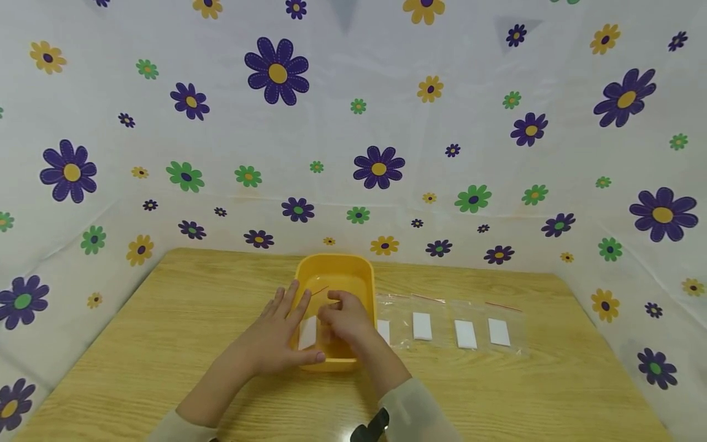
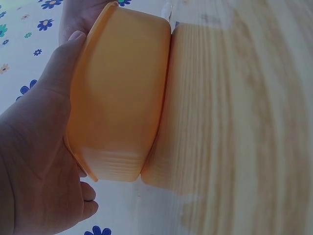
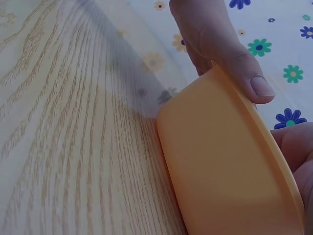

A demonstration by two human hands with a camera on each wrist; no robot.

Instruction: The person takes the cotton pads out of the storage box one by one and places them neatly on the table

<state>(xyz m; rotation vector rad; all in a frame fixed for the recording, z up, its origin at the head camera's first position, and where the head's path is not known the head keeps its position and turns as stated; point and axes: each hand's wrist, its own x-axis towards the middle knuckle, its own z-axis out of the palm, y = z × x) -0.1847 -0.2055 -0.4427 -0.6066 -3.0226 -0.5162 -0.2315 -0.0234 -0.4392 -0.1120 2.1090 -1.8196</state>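
Observation:
A yellow plastic tub [image 1: 336,263] stands on the wooden table in front of me. My left hand [image 1: 276,344] lies across its left side with fingers spread, the thumb [image 3: 261,87] over the near rim. Inside the tub, beside the left fingers, is a white rectangular piece [image 1: 307,332]; a thin red line [image 1: 320,290] like a bag's zip strip shows farther back. My right hand [image 1: 348,319] reaches into the tub with bent fingers. Its fingertips are partly hidden, and I cannot tell whether they pinch anything.
To the right of the tub, several clear zip bags lie in a row on the wooden table [image 1: 552,380], each with a white rectangle [image 1: 422,326] inside. One bag is partly hidden by the tub and right arm. A flowered sheet [image 1: 331,135] encloses the back and sides.

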